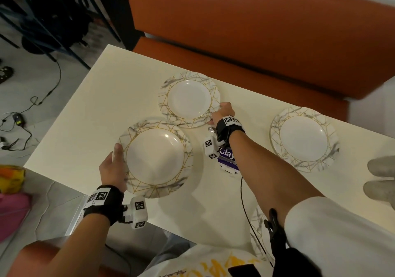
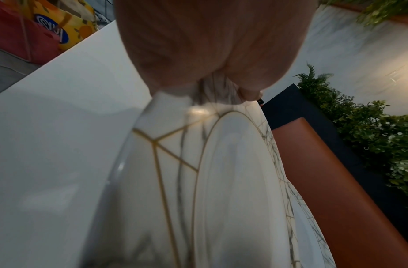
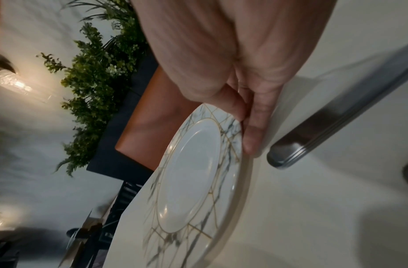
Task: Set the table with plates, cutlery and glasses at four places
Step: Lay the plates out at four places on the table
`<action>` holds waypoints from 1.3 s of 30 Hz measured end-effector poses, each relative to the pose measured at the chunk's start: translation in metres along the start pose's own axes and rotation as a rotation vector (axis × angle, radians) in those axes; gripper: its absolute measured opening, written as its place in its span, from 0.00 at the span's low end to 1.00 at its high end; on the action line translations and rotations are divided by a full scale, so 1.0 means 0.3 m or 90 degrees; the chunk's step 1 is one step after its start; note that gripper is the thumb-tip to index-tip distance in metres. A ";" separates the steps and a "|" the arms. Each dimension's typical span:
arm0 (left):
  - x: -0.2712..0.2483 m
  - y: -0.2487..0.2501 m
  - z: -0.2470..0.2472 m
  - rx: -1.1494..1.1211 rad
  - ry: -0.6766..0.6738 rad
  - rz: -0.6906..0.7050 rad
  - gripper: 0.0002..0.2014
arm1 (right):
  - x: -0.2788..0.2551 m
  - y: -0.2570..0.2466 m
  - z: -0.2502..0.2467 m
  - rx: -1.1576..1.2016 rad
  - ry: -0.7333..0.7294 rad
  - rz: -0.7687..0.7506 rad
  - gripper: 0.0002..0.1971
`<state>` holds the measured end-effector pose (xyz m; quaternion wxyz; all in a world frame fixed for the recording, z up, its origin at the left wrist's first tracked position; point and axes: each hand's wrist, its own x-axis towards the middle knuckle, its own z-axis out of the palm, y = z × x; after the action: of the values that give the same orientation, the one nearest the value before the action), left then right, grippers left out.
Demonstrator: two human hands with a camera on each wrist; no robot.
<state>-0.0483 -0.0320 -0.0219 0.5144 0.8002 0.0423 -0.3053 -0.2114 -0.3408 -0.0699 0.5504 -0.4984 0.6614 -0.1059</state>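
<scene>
Several marbled white plates with gold lines are on or over the cream table. My left hand grips the left rim of a near plate, held just above the table; in the left wrist view its rim runs under my palm. My right hand pinches the right rim of the far plate, which lies on the table; the right wrist view shows the fingers curled round the plate's rim. A third plate lies at the right, a fourth near my body.
An orange bench runs along the table's far side. A purple and white packet lies under my right forearm. A metal handle lies beside the far plate in the right wrist view. Cables and dark gear cover the floor at left.
</scene>
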 end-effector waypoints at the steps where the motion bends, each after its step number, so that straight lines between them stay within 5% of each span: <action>1: 0.002 -0.002 -0.004 -0.003 0.003 -0.001 0.24 | -0.003 -0.006 -0.002 0.009 0.001 0.003 0.28; 6: -0.005 -0.007 -0.008 0.002 0.007 0.002 0.24 | -0.011 -0.013 -0.025 0.016 0.016 0.014 0.26; 12: -0.002 -0.009 -0.003 0.006 -0.013 -0.017 0.23 | -0.112 -0.002 -0.056 -0.071 0.079 -0.108 0.20; 18: 0.035 -0.044 0.028 0.041 -0.065 -0.050 0.24 | -0.300 0.208 0.059 -0.201 -0.041 -0.248 0.13; 24: 0.127 -0.083 0.043 0.118 -0.142 -0.072 0.23 | -0.440 0.386 0.120 -0.205 -0.056 -0.180 0.19; 29: 0.205 -0.113 0.007 0.283 -0.214 0.008 0.14 | -0.513 0.481 0.138 -0.198 -0.012 -0.114 0.20; 39: 0.289 -0.121 -0.087 0.413 -0.283 0.132 0.18 | -0.645 0.566 0.262 -0.265 0.058 -0.098 0.19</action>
<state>0.0196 -0.0142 -0.0896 0.2597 0.8357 -0.2492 -0.4148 -0.2580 -0.0770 -0.0954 0.3956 -0.6448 0.6532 -0.0312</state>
